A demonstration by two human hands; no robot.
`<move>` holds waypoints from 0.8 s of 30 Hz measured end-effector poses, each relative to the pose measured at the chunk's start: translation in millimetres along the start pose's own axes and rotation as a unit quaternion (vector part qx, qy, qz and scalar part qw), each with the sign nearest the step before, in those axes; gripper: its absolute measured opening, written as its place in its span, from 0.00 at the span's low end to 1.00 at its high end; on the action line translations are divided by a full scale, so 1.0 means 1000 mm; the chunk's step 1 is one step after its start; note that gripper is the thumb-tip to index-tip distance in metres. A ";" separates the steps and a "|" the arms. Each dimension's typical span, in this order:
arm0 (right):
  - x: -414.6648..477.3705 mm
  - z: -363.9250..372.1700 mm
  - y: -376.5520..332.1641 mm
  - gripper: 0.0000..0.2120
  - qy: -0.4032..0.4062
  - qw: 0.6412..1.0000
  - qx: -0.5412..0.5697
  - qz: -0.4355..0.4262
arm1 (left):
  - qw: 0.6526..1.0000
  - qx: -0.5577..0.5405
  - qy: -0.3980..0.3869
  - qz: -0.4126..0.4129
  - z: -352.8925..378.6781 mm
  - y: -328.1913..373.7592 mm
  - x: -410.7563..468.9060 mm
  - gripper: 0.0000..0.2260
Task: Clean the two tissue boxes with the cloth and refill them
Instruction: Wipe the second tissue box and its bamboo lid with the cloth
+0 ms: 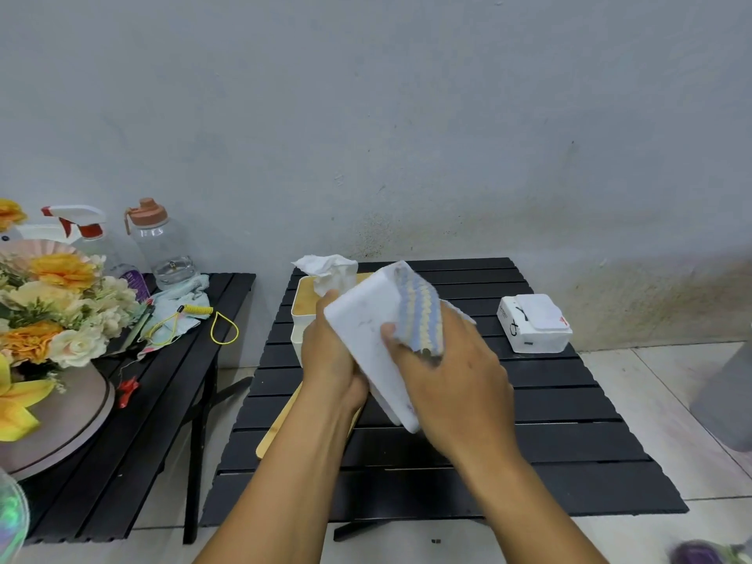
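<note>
Grey plastered wall [366,116] fills the upper half of the view, evenly lit, with dark speckled staining along its base just above the furniture. Pale tiled floor [635,384] with thin dark grout lines extends to the right and beneath the furniture. Centre: black slatted worktop [549,400] set close against the wall, one dark leg visible below its front edge. Left: a second black slatted side table [134,441], apart from the first by a narrow gap showing floor, its legs black. At the right edge, a blurred grey object [728,400] stands on the tiles.
</note>
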State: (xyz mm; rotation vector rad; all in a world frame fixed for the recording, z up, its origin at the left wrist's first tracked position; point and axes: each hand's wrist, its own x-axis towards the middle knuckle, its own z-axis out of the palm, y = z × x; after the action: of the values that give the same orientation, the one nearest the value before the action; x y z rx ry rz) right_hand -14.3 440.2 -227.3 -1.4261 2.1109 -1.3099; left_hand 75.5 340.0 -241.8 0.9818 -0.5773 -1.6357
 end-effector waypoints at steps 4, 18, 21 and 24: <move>-0.001 -0.004 0.006 0.48 0.017 0.999 0.023 0.041 | 0.986 0.151 -0.059 0.042 0.013 0.008 -0.014 0.22; 0.029 -0.003 0.047 0.19 0.078 0.848 0.457 0.256 | 0.867 0.384 -0.057 0.312 0.004 0.022 -0.005 0.16; 0.033 -0.002 0.053 0.20 0.077 0.825 0.498 0.257 | 0.865 0.408 0.056 0.286 -0.012 0.016 0.010 0.12; 0.036 0.004 0.059 0.21 0.064 0.813 0.518 0.256 | 0.948 0.306 0.002 0.090 -0.021 0.003 0.018 0.20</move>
State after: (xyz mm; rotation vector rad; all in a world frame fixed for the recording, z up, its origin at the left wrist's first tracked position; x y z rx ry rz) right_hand -63.4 413.9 -267.9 -0.2815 1.2290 -1.8473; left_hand 93.1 324.2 -256.5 1.3297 -1.1798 -1.3072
